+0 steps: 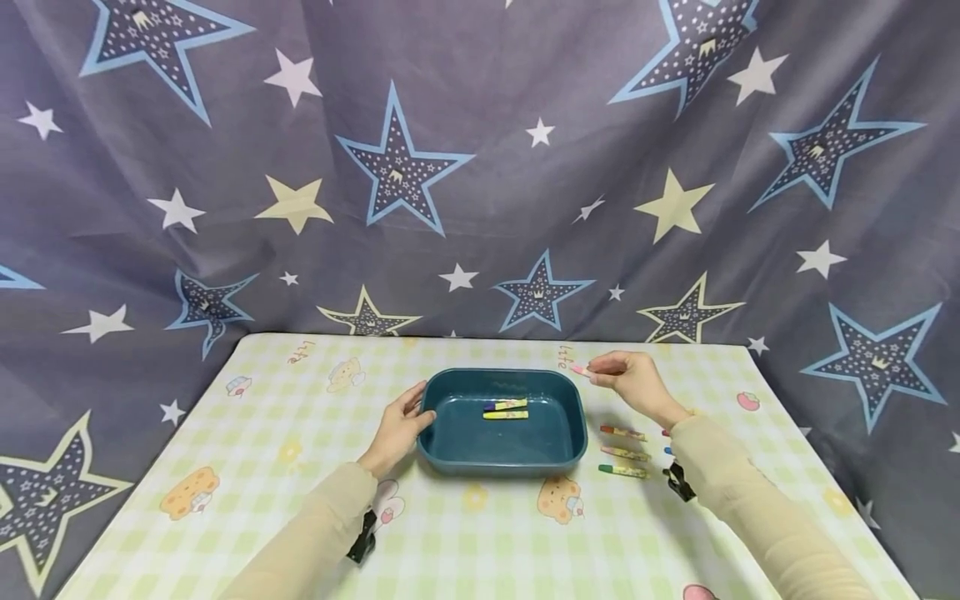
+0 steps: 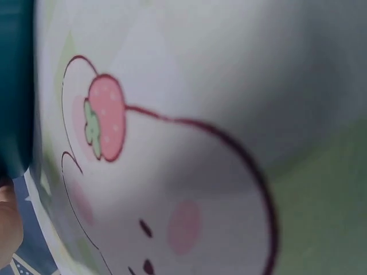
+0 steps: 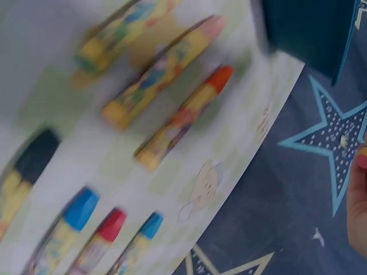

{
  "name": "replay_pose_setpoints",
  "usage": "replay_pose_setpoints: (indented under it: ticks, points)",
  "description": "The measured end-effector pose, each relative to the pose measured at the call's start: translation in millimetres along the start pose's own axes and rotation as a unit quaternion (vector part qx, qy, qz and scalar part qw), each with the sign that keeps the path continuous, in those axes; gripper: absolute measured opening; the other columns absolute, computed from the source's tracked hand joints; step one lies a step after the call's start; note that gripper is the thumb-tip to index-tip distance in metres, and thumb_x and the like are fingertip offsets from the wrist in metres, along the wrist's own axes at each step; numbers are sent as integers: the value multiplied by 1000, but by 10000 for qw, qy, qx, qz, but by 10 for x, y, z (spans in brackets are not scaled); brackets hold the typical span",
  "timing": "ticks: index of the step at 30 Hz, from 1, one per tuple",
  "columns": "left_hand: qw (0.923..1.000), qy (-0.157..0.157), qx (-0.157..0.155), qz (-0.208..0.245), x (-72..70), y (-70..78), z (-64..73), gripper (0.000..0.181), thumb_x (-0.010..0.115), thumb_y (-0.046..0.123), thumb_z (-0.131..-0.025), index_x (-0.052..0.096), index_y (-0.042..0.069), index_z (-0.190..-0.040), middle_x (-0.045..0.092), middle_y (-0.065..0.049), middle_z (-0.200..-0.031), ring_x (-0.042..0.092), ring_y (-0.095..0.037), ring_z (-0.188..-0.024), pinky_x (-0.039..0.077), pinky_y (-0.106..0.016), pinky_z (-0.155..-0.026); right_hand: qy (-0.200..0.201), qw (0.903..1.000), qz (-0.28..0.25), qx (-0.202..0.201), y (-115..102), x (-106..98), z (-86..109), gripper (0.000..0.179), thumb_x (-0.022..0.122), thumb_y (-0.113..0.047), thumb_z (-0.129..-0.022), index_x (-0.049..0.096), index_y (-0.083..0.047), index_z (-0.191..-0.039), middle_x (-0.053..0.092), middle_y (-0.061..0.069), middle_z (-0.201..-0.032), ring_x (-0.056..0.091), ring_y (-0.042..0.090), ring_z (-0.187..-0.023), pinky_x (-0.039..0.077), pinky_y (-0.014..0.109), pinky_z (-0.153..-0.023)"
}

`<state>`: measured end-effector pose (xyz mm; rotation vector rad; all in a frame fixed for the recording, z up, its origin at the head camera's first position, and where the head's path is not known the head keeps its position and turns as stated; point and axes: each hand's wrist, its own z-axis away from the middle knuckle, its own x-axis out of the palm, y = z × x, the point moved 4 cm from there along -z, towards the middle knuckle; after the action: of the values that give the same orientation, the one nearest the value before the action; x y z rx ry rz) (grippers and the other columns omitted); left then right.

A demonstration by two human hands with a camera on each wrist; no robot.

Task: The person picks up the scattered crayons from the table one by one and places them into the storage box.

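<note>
A dark teal plastic bin (image 1: 502,465) stands on the table. My left hand (image 1: 399,427) holds its left side, the thumb over the rim and the fingers along the outside; in the left wrist view just part of the hand (image 2: 8,226) shows beside the bin. Inside the bin lie a purple crayon (image 1: 506,406) and a yellow crayon (image 1: 506,415), side by side. My right hand (image 1: 633,385) pinches a pink crayon (image 1: 580,371) above the table, just beyond the bin's right rim. At the right wrist view's edge, fingers (image 3: 356,212) hold it, mostly out of frame.
Right of the bin lie an orange-red crayon (image 3: 183,120), a peach crayon (image 3: 166,71) and a green crayon (image 1: 622,472). Beyond them lie a black crayon (image 3: 28,166), a blue crayon (image 3: 74,217), a red crayon (image 3: 103,235) and a light-blue crayon (image 3: 137,240). A starry curtain (image 1: 480,208) hangs behind.
</note>
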<state>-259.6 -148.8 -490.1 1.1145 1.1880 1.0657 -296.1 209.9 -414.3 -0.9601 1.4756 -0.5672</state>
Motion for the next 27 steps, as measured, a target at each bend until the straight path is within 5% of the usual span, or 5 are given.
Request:
replay_pose_setpoints:
  ticks: [14,27]
  points:
    - [10000,56,30,13,20,37,-1,58,54,1,-88,32,5,-142,38,-21,-141,40,-32,-128,41,-37,-101,-310,9985,-450,71,-159,502,-91,21,70,-9,-80,70,-5,-101,69,12,-98,66,18,-86,56,27,-73]
    - [9999,149,-28,-17,-8,-13,-17,59,54,0,-87,32,5,-142,40,-19,-140,41,-31,-128,42,-35,-100,-528,9955,-745,-266,-487,910,-44,21,68,3,-77,66,9,-97,68,22,-90,65,29,-83,56,26,-69]
